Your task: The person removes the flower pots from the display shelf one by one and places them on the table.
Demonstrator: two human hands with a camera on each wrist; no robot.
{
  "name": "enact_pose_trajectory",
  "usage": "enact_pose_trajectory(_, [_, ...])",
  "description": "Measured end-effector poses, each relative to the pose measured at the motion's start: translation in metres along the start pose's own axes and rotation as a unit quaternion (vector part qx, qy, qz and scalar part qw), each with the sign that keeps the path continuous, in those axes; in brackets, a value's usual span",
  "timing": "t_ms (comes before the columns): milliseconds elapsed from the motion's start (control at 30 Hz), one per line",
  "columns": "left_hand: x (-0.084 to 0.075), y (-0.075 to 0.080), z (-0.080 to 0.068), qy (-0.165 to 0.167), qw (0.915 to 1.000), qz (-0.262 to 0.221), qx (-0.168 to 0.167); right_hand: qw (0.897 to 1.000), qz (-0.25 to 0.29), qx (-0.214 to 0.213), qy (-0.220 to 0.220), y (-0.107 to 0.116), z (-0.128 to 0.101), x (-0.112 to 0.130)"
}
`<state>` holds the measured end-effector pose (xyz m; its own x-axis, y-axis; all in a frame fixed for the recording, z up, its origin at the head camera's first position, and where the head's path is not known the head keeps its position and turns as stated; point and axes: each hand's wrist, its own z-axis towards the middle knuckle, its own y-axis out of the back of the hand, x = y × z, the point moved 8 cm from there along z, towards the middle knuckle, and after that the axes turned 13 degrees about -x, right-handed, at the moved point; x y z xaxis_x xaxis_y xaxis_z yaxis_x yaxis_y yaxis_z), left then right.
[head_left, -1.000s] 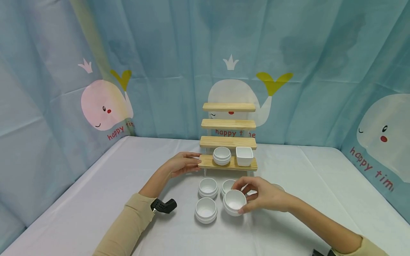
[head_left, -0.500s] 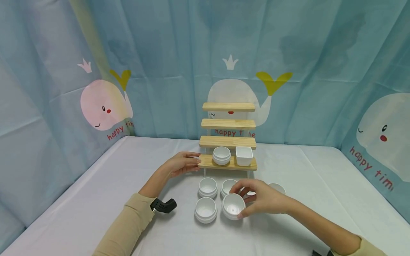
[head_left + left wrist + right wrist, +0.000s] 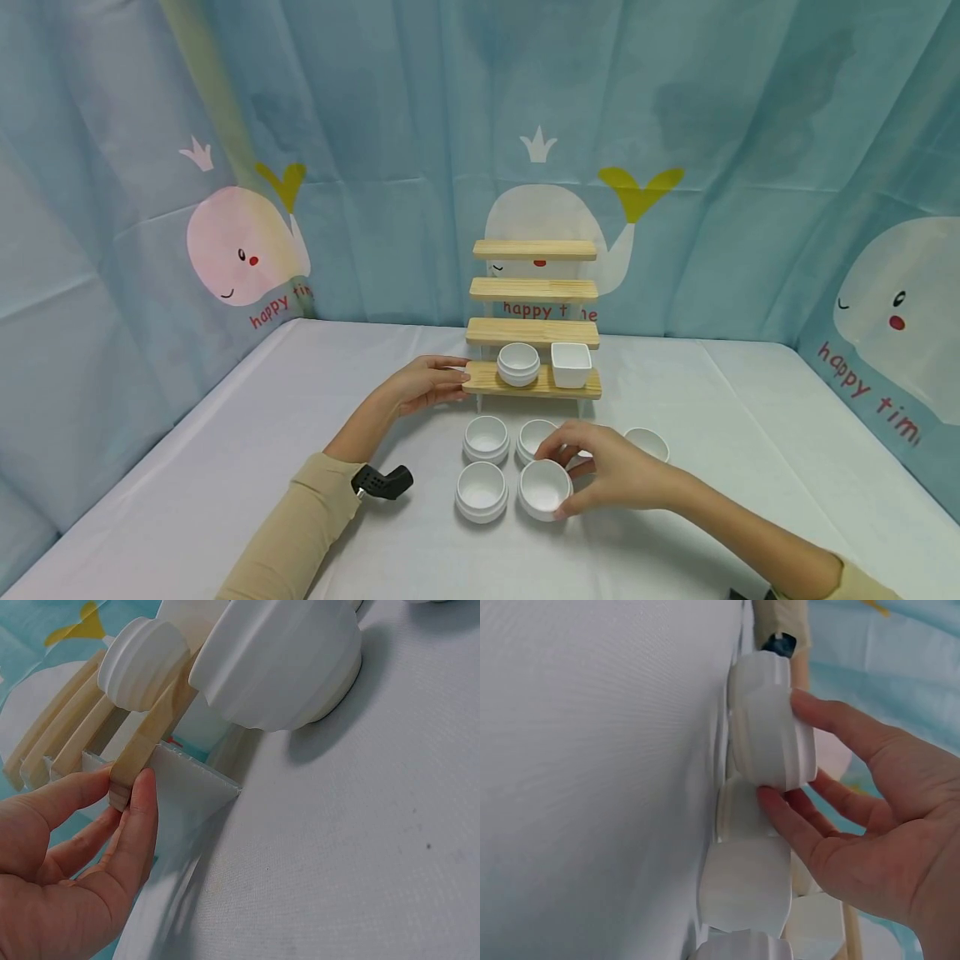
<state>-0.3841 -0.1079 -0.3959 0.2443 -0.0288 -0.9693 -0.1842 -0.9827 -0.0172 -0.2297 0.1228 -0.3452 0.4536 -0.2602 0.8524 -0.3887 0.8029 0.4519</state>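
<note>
The right hand (image 3: 611, 472) grips a small white ribbed bowl (image 3: 543, 488) by its rim, thumb on the near side and fingers curled over the far side; the bowl sits on the table (image 3: 225, 467) in the front row of a cluster, just right of a matching bowl (image 3: 482, 490). The right wrist view confirms the pinch, with thumb and fingertips (image 3: 776, 806) pressed to the ribbed wall of the bowl (image 3: 772, 739), and shows the neighbouring bowls edge-on in a line, which the head view does not. Behind the gripped bowl stand two more ribbed bowls (image 3: 487, 438) (image 3: 535, 437), and a fifth (image 3: 647, 442) lies apart to the right. The left hand (image 3: 420, 387) holds the left end of the lowest step of a four-tier wooden stand (image 3: 534, 321); the left wrist view shows the thumb (image 3: 139, 825) and forefinger closed on the plank end, above a white support panel (image 3: 187, 791) that is barely visible from the head camera. On that step sit a round ribbed bowl (image 3: 518, 364) and a square white dish (image 3: 572, 365), side by side. A black wrist-mounted device (image 3: 382, 481) shows at the left cuff of a beige sleeve (image 3: 288, 533). The table is covered in pale, finely woven cloth. A blue curtain (image 3: 375, 125) printed with whales encloses the space on three sides. The planks are light, unfinished wood; the bowls are smooth and glossy.
</note>
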Motion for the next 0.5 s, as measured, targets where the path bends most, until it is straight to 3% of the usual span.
enact_pose_trajectory(500, [-0.0015, -0.0005, -0.0011, -0.002, 1.0, 0.003, -0.001, 1.0, -0.026, 0.004, -0.004, -0.0029, 0.0, -0.0009])
